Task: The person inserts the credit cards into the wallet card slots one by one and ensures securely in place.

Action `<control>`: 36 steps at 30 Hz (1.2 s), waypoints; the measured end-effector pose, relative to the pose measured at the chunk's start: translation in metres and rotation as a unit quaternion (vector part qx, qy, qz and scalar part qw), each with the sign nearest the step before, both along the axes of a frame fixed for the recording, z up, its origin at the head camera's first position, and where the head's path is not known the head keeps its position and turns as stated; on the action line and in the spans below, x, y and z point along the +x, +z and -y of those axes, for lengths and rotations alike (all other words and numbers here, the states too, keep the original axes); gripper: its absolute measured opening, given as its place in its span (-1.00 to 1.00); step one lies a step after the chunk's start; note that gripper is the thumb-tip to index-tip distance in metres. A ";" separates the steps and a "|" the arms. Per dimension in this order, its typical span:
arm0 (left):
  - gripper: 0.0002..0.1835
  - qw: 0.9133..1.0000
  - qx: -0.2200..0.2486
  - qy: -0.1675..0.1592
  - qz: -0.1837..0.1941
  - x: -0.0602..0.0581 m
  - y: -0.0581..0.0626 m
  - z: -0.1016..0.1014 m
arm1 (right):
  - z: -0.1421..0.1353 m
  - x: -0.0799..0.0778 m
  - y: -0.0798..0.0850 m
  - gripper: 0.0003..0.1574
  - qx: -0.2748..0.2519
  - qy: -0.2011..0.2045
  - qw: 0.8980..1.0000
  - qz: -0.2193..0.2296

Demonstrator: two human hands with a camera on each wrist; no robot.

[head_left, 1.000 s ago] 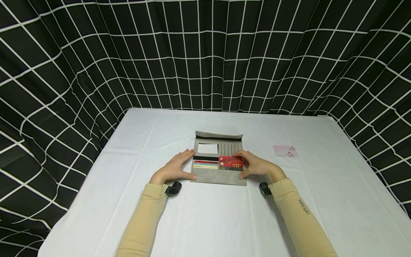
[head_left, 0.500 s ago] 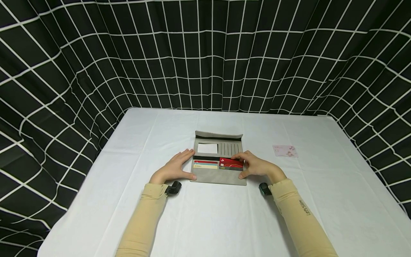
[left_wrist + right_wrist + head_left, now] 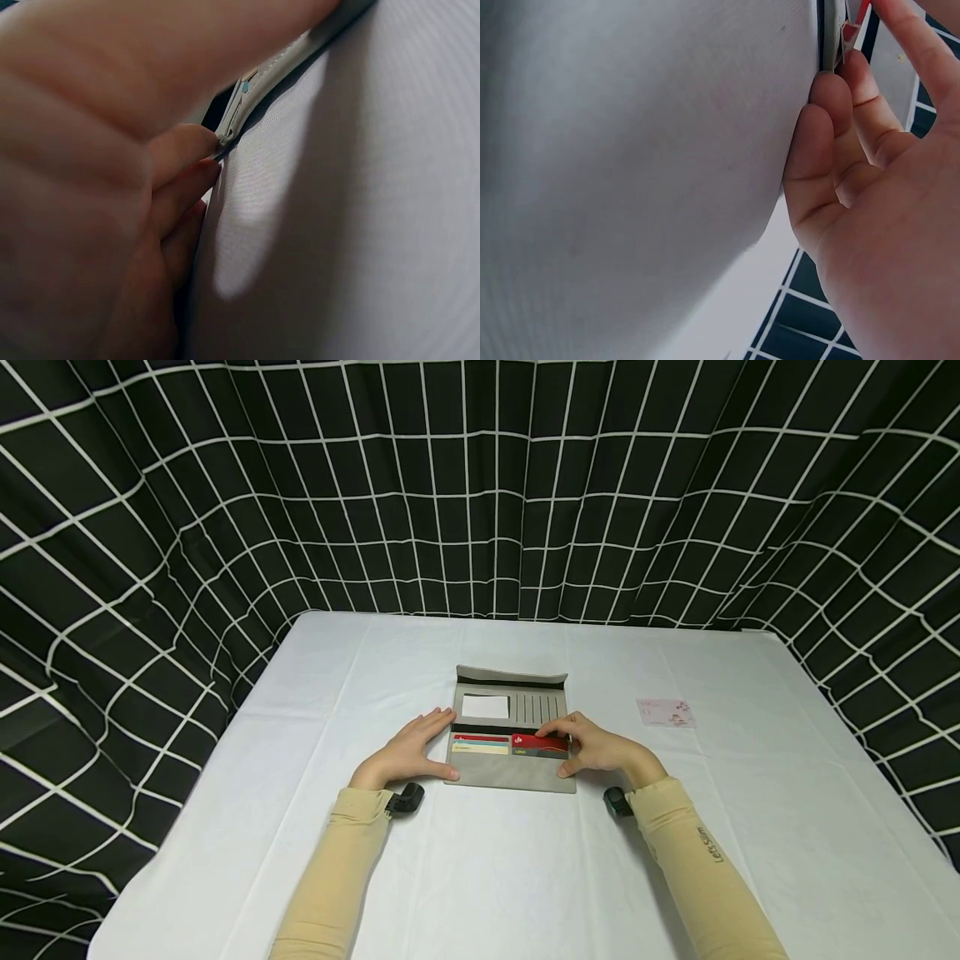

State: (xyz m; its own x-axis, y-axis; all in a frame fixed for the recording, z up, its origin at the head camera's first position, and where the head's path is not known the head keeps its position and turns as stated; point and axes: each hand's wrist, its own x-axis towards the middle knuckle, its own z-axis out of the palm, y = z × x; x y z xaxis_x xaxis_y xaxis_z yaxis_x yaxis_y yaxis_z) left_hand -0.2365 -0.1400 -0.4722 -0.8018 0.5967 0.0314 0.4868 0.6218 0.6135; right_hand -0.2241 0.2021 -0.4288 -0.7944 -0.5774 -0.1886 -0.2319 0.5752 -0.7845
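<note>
A grey wallet [image 3: 512,773] lies unfolded on the white table, its far flap raised. On its left side, my left hand [image 3: 405,753] has fingers stretched along the edge and the thumb on the near corner; the left wrist view shows the fingertips [image 3: 206,141] right at that edge. Along the opposite edge is my right hand [image 3: 596,745], its index finger on the top of a red card [image 3: 527,741] sunk mostly into a slot. Its thumb touches the near right edge of the wallet. Several other cards [image 3: 480,748] fill the left slots, and a white card [image 3: 485,707] shows farther up.
A pink flowered card [image 3: 666,712] lies flat on the table [image 3: 495,877], to the right of the wallet. A black curtain [image 3: 495,485] with a white grid stands behind the table and along both sides.
The red card has slid down into its slot, hiding its VIP lettering. My right index finger has moved down and slightly left with it. The left hand and wallet stay in place.
</note>
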 end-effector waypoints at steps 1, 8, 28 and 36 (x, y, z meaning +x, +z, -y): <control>0.14 1.000 0.002 -0.001 -0.001 0.000 0.000 0.000 | 0.000 0.000 0.000 -0.23 -0.001 0.000 1.000 -0.001; 0.13 1.000 0.002 -0.004 -0.003 0.000 0.001 0.000 | 0.001 0.001 -0.002 -0.27 0.008 -0.006 1.000 -0.005; 0.15 1.000 -0.006 0.008 0.008 0.002 0.004 -0.001 | -0.001 0.002 0.000 -0.32 0.013 0.007 1.000 -0.010; 0.14 1.000 -0.005 0.006 0.009 0.002 0.003 -0.001 | -0.001 0.001 -0.001 -0.34 0.015 0.009 1.000 -0.005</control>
